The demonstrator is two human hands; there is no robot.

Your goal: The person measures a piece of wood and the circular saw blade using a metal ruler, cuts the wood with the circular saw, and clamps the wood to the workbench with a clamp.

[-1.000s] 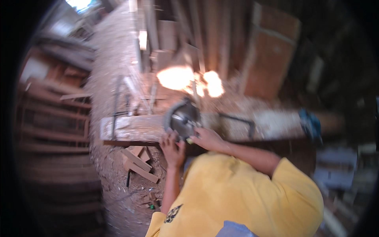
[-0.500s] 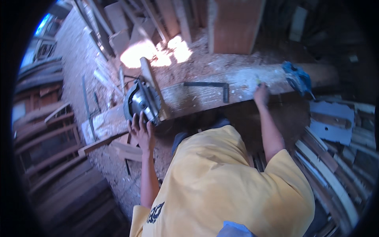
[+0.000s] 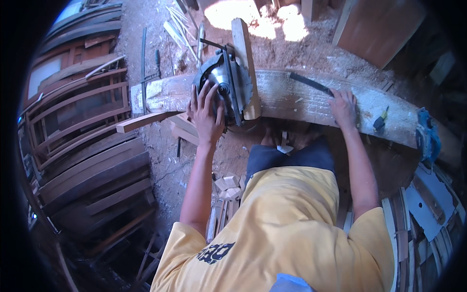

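Head view: left hand [image 3: 208,117] spread on silver metal circular saw [image 3: 218,76]; right of it, right hand [image 3: 344,108] has reached straight black metal bar [image 3: 310,82], a second tool, grip unclear.

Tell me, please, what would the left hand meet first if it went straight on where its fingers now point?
Most likely the circular saw: the left hand lies against it or just over it, and this view cannot settle the depth.

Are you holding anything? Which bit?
The right hand covers the right end of the dark bar; grip can't be told. The left hand lies open on the circular saw.
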